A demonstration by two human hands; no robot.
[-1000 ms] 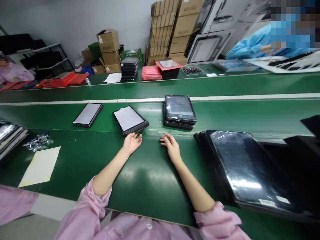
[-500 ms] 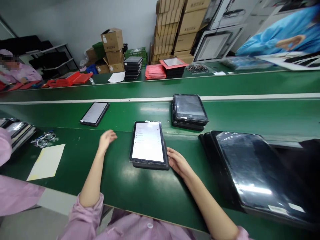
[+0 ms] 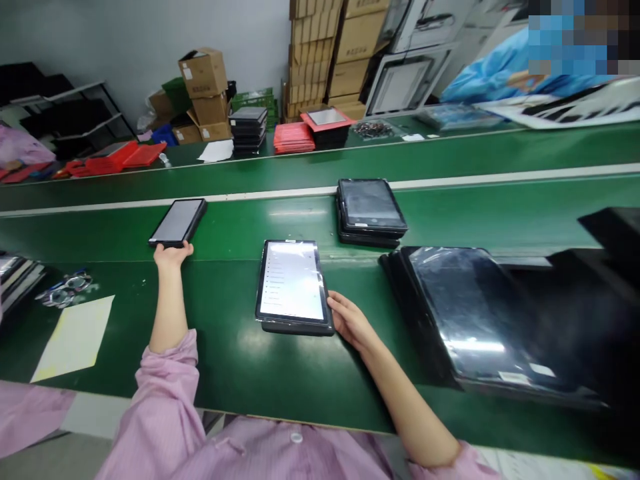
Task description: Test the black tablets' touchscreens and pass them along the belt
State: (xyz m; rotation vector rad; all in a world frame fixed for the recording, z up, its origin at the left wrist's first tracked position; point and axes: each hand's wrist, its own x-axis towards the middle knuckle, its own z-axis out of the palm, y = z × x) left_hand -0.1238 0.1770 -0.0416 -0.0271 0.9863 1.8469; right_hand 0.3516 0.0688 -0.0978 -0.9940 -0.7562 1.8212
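Observation:
A tablet with a lit white screen [image 3: 291, 280] lies on top of another dark tablet or case in front of me. My right hand [image 3: 349, 321] is at its lower right edge, thumb on the side and fingers curled around it. Farther off on the left, my left hand [image 3: 171, 255] grips the near edge of a second tablet [image 3: 176, 221], whose screen is pale grey. Part of the left fingers is hidden under that tablet's edge.
A short stack of tablets [image 3: 373, 205] sits behind the lit one. Larger dark screens [image 3: 465, 300] are piled at right. Left are a yellowish sheet [image 3: 77, 337] and ring-like metal pieces [image 3: 65, 288]. Across the green bench [image 3: 260, 367], a person in blue [image 3: 493, 70] works.
My left hand has reached forward and left, onto the near edge of the left tablet. My right hand has stayed at the lit tablet, whose screen now shows more lines. The view has shifted slightly.

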